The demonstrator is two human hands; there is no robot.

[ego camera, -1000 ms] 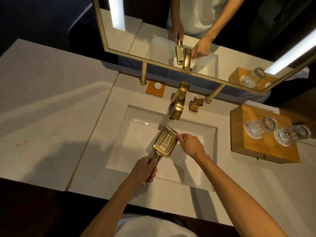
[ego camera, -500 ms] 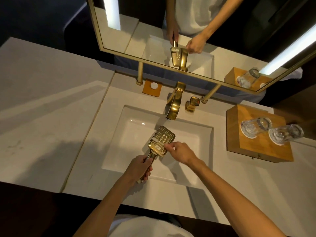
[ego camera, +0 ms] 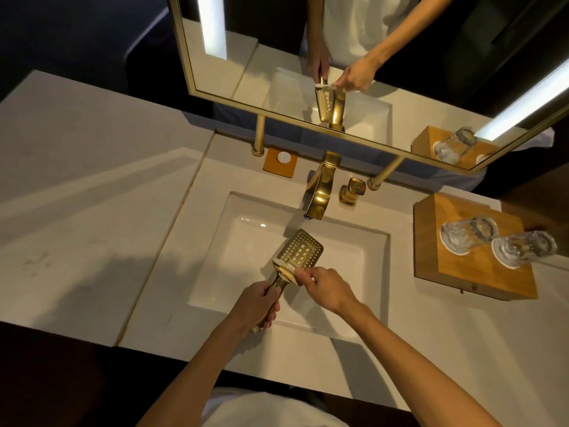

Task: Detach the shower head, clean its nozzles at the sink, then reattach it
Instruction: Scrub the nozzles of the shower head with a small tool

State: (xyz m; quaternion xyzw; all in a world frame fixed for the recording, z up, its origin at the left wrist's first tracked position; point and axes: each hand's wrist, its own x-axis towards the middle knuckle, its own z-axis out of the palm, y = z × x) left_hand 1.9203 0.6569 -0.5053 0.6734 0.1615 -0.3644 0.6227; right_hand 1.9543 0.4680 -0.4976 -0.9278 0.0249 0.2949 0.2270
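Observation:
A gold shower head (ego camera: pixel 303 249) with a square nozzle face is held over the white sink basin (ego camera: pixel 246 241), face up. My left hand (ego camera: pixel 257 306) grips its gold handle from below. My right hand (ego camera: pixel 326 288) pinches a small white brush (ego camera: pixel 284 263) whose bristles lie across the lower edge of the nozzle face. The brush handle is hidden inside my fingers. The gold faucet (ego camera: pixel 320 192) stands just beyond the shower head, with no water seen running.
A gold tap handle (ego camera: pixel 352 191) sits right of the faucet. A wooden tray (ego camera: pixel 471 272) on the right carries two upturned glasses (ego camera: pixel 468 232). A small orange coaster (ego camera: pixel 280 161) lies behind the basin. A gold-framed mirror (ego camera: pixel 338 131) hangs above the white counter (ego camera: pixel 92 211).
My right hand moved the white brush from the upper right of the nozzle face down to its lower edge near the handle. The left hand kept its grip.

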